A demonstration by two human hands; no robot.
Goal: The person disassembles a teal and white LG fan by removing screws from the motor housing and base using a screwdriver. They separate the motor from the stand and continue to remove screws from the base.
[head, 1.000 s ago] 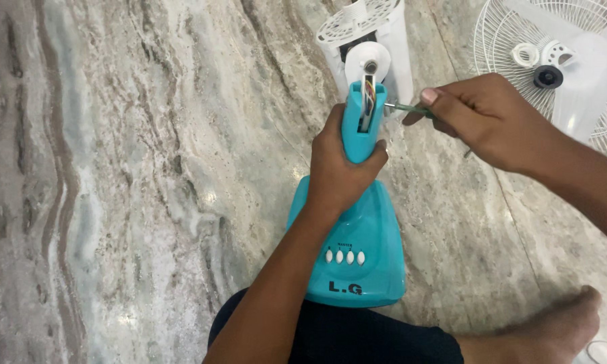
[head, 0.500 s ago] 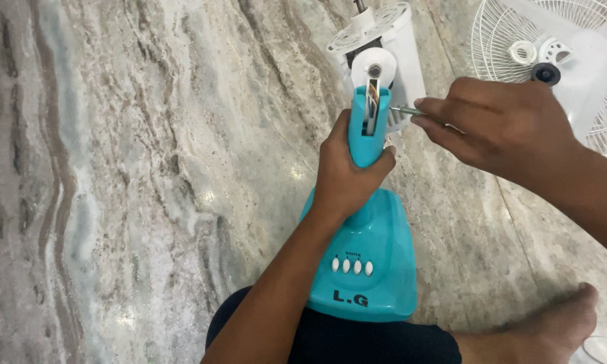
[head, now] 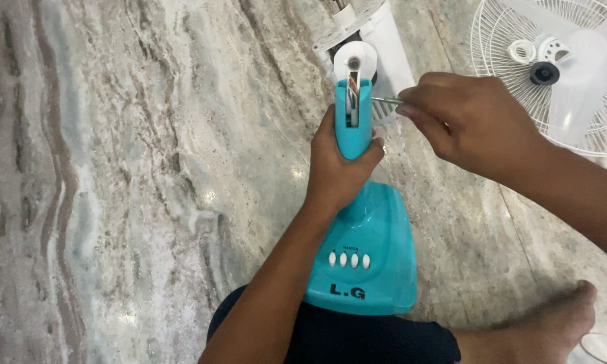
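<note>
Left hand (head: 340, 165) grips fan neck (head: 353, 121) – right hand (head: 468, 121) probes

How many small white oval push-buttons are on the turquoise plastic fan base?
4: the small white oval push-buttons sit in one row on the turquoise plastic fan base, just below the left hand; none seem hidden.

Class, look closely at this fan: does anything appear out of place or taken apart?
Yes. The turquoise fan stand has wires showing in its open neck, and the white fan guard lies detached on the marble floor.
</note>
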